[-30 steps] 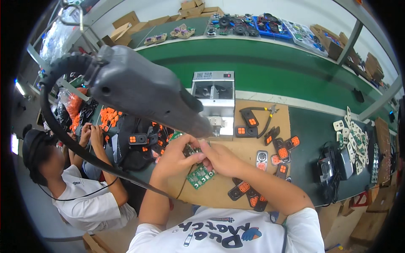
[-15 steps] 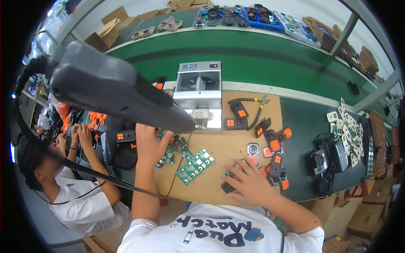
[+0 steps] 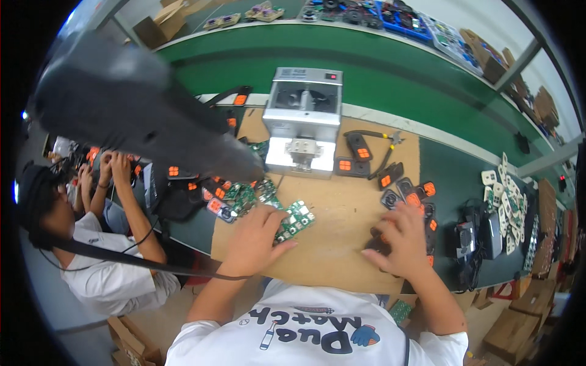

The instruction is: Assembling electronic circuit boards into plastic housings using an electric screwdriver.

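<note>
A worker at a brown-topped bench (image 3: 332,256) keeps both hands low over separate clusters of parts. The left hand (image 3: 253,241) rests at a green circuit board (image 3: 297,221) lying left of centre, its fingers curled over the near edge and thumb apart; whether they pinch it cannot be told. The right hand (image 3: 400,241), fingers spread, hovers over or touches a pile of black casings with orange buttons (image 3: 432,224). Handling the board by its edges, and picking one casing at a time, would probably spare the components and keep the pile from sliding. On the shelf above, a blue tray (image 3: 406,30) holds dark parts beside a pale tray (image 3: 461,60) of small pieces. An open cardboard carton (image 3: 125,334) sits at lower left, its contents unclear.
</note>
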`<control>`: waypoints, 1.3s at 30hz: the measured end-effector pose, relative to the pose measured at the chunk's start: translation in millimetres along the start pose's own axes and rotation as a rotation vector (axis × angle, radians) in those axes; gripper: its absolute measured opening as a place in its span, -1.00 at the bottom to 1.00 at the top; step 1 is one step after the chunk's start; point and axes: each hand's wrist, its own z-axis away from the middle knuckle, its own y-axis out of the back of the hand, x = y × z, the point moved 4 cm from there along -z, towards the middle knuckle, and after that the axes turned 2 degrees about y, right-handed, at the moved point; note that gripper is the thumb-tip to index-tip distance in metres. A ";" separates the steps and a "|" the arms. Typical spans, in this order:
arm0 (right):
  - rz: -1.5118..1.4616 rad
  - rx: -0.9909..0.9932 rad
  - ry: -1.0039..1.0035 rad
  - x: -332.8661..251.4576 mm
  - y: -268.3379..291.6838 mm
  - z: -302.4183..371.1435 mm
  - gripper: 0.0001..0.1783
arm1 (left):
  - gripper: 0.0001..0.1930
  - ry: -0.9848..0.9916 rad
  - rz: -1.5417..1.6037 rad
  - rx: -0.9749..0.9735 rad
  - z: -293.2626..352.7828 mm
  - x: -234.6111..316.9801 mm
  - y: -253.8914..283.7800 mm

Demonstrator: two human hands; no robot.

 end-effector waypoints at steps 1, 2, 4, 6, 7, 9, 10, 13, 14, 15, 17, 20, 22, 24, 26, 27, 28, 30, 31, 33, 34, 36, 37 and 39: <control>-0.009 0.043 -0.103 4.2 4.7 -3.4 -0.31 | -0.42 0.004 0.000 0.021 2.0 -3.7 -3.6; 0.004 0.102 -0.208 5.7 8.6 -8.1 -0.28 | -0.42 0.021 -0.011 0.027 2.7 -3.7 -2.7; 0.093 0.212 -0.358 15.3 7.4 -14.2 -0.31 | -0.41 0.081 0.014 0.026 1.8 -3.4 -3.1; 0.076 0.142 -0.391 23.7 -0.3 -10.2 -0.34 | -0.40 0.080 -0.003 0.050 4.1 -4.4 -6.1; 0.069 0.073 -0.433 26.1 -4.0 -7.7 -0.37 | -0.40 0.085 0.002 0.051 4.5 -5.0 -6.3; 0.107 -0.008 -0.435 18.0 2.3 -3.1 -0.41 | -0.41 0.096 0.006 0.054 5.0 -4.5 -5.1; 0.149 -0.086 -0.447 13.3 6.7 -0.3 -0.45 | -0.42 0.099 0.007 0.030 2.3 -3.1 -2.7; 0.085 -0.001 -0.368 -4.8 12.8 -8.1 -0.49 | -0.43 0.091 0.029 0.008 0.3 -1.7 -0.5; -0.008 0.070 -0.312 -13.1 13.2 -14.7 -0.49 | -0.43 0.083 0.052 0.009 0.1 -1.1 0.1; -0.114 0.117 -0.254 -25.2 9.5 -23.6 -0.46 | -0.43 0.084 0.048 0.007 -1.8 -1.4 0.4; -0.443 0.027 -0.247 -49.6 1.9 -51.1 -0.34 | -0.37 -0.254 0.100 -0.094 -5.9 12.6 3.3; -0.911 -0.247 -0.186 -62.2 -37.1 -71.9 -0.35 | -0.31 -0.506 0.058 -0.039 -16.2 36.1 23.1; -0.856 -0.404 -0.201 -65.9 -34.8 -83.2 -0.50 | -0.25 -0.436 0.052 0.092 -22.3 32.9 38.3; -1.144 -0.265 -0.589 -61.2 -41.8 -78.7 -0.67 | -0.20 -0.366 0.044 0.226 -22.1 28.4 48.1; -1.204 -0.208 -0.599 -66.9 -43.5 -81.5 -0.70 | -0.20 -0.061 0.276 0.184 -22.7 14.7 43.0; -1.259 -0.157 -0.621 -70.7 -43.7 -81.8 -0.73 | -0.35 0.028 0.285 0.188 -23.9 9.1 31.1; -1.252 -0.168 -0.608 -77.4 -45.3 -82.8 -0.73 | -0.35 0.035 0.286 0.204 -25.1 7.9 28.1; -1.201 -0.107 -0.569 -83.9 -45.5 -82.1 -0.73 | -0.58 0.113 0.254 0.231 -31.0 5.3 24.6; -1.206 -0.095 -0.524 -82.9 -46.8 -81.6 -0.73 | -0.80 0.089 0.252 0.329 -34.9 5.8 27.1; -1.233 -0.098 -0.508 -88.4 -42.4 -83.3 -0.73 | -0.79 0.148 0.440 0.247 -37.7 -1.1 30.6; -1.262 -0.102 -0.499 -91.1 -41.2 -83.7 -0.72 | -0.76 0.207 0.629 0.155 -38.7 -5.9 29.8; -1.266 -0.092 -0.477 -88.5 -53.0 -83.2 -0.73 | -0.66 0.146 0.716 0.113 -43.5 -25.1 23.7; -1.276 -0.091 -0.454 -87.3 -57.9 -82.8 -0.73 | -0.57 0.195 0.977 -0.024 -42.5 -33.6 22.7; -1.293 -0.061 -0.484 -79.8 -59.5 -81.5 -0.72 | -0.50 0.211 1.332 -0.012 -40.4 -55.9 23.4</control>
